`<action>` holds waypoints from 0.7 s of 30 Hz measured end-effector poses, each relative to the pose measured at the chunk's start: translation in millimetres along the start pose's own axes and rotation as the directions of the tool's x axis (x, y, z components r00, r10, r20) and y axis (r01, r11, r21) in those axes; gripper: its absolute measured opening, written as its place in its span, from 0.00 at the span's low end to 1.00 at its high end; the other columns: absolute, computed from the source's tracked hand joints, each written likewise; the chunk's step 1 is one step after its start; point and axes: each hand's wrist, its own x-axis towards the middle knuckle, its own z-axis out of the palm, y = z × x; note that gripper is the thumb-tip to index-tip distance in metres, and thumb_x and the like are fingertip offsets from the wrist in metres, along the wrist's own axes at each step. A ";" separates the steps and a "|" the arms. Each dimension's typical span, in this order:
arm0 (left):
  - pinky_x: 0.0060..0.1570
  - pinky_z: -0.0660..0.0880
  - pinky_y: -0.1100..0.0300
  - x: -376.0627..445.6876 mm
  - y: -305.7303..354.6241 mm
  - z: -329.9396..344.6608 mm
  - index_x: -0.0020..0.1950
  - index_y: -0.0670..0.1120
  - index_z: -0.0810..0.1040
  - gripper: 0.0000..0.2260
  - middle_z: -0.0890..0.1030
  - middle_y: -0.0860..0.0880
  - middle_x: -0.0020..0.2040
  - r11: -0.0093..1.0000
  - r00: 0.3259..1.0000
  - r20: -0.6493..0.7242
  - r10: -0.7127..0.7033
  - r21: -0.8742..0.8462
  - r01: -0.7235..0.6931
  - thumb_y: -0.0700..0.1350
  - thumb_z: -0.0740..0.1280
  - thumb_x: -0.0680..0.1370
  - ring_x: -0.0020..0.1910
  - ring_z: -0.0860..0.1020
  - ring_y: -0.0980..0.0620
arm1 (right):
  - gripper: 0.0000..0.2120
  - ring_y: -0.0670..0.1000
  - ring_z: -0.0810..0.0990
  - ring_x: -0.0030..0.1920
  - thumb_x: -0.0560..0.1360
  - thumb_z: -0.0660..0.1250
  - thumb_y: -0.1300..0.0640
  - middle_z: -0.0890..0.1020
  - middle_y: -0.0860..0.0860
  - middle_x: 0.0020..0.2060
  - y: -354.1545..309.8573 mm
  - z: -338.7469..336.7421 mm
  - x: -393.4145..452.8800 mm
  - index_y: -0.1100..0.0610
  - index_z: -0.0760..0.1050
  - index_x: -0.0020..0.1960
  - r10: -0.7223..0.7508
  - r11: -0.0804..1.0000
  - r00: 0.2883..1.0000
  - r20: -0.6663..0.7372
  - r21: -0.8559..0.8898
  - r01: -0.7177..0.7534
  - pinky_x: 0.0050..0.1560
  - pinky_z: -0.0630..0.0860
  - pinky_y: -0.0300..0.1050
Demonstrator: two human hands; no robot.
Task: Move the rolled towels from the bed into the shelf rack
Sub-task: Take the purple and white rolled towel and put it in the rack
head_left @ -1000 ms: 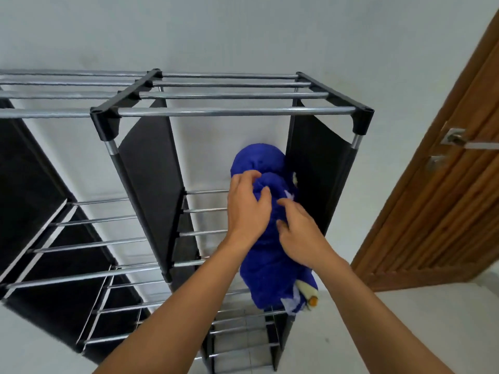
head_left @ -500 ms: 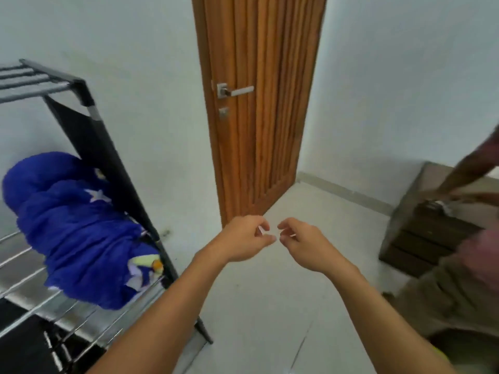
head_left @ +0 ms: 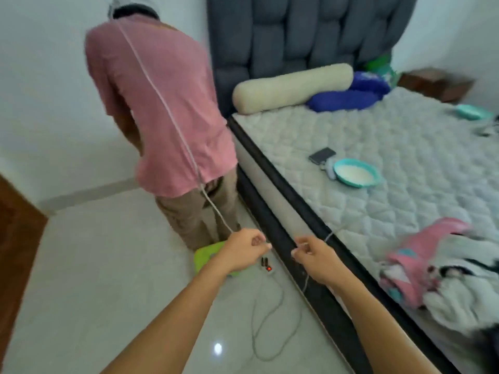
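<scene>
The bed (head_left: pixel 405 163), with a bare quilted mattress, fills the right side. A blue rolled towel (head_left: pixel 348 97) lies at its head, against a cream bolster (head_left: pixel 291 87). A pink rolled towel (head_left: pixel 421 255) rests near the close edge, with a white and grey towel (head_left: pixel 459 282) beside it. My left hand (head_left: pixel 243 252) and my right hand (head_left: pixel 316 259) hover over the floor beside the bed frame, fingers curled in and holding no towel. Thin white cables pass close by both hands. The shelf rack is out of view.
A person in a pink shirt (head_left: pixel 162 103) stands bent over at the bed's head corner. On the mattress lie a phone (head_left: pixel 322 155) and a teal bowl (head_left: pixel 356 172). A green item (head_left: pixel 208 256), a power strip (head_left: pixel 268 268) and a looped cable (head_left: pixel 270 333) are on the floor.
The view has swung right from the rack, past the door, to the bed. My hands let go of the blue towel, which stayed on the rack, and are now empty.
</scene>
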 end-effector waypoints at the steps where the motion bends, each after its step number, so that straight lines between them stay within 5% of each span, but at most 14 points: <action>1: 0.40 0.73 0.58 15.7 21.3 22.2 0.53 0.40 0.81 0.11 0.79 0.47 0.40 0.999 0.998 0.046 0.043 -0.005 -0.043 0.47 0.68 0.76 0.38 0.75 0.53 | 0.17 0.52 0.78 0.52 0.76 0.64 0.55 0.80 0.52 0.49 22.3 -22.6 -5.5 0.57 0.71 0.63 0.066 0.997 0.995 -0.070 0.046 -0.063 0.53 0.71 0.43; 7: 0.45 0.76 0.57 72.9 131.2 145.9 0.51 0.43 0.80 0.10 0.78 0.50 0.40 0.966 0.874 0.420 0.243 -0.026 -0.257 0.48 0.67 0.76 0.41 0.78 0.52 | 0.17 0.53 0.78 0.54 0.74 0.67 0.52 0.80 0.52 0.52 142.6 -116.5 -50.7 0.56 0.72 0.61 0.414 0.896 0.850 -0.326 0.311 -0.317 0.55 0.73 0.47; 11: 0.44 0.76 0.55 100.8 193.5 207.1 0.44 0.49 0.77 0.05 0.78 0.51 0.38 0.939 0.745 0.585 0.322 -0.096 -0.331 0.48 0.66 0.77 0.40 0.78 0.50 | 0.14 0.52 0.78 0.46 0.75 0.65 0.55 0.80 0.52 0.46 194.3 -170.7 -74.0 0.56 0.72 0.60 0.560 0.810 0.707 -0.431 0.465 -0.358 0.42 0.71 0.42; 15: 0.39 0.73 0.59 126.6 240.1 260.2 0.44 0.46 0.78 0.05 0.79 0.48 0.39 0.949 0.700 0.647 0.303 -0.137 -0.283 0.47 0.67 0.76 0.38 0.77 0.51 | 0.09 0.47 0.77 0.34 0.75 0.65 0.55 0.81 0.49 0.39 234.4 -206.1 -94.9 0.53 0.71 0.54 0.663 0.741 0.565 -0.491 0.535 -0.406 0.35 0.75 0.41; 18: 0.35 0.73 0.59 128.5 276.5 298.1 0.39 0.46 0.75 0.07 0.78 0.48 0.34 0.962 0.684 0.676 0.272 -0.197 -0.189 0.44 0.66 0.77 0.30 0.76 0.52 | 0.09 0.53 0.80 0.41 0.74 0.65 0.55 0.82 0.51 0.44 257.5 -225.1 -116.0 0.53 0.72 0.54 0.744 0.666 0.429 -0.513 0.623 -0.410 0.28 0.75 0.41; 21: 0.32 0.73 0.61 110.2 311.9 330.4 0.40 0.45 0.74 0.08 0.77 0.46 0.38 0.978 0.558 0.803 0.210 -0.177 -0.113 0.44 0.63 0.79 0.31 0.75 0.53 | 0.13 0.55 0.79 0.51 0.74 0.67 0.57 0.81 0.55 0.49 285.2 -237.7 -137.1 0.57 0.74 0.57 0.782 0.623 0.318 -0.536 0.674 -0.397 0.47 0.77 0.47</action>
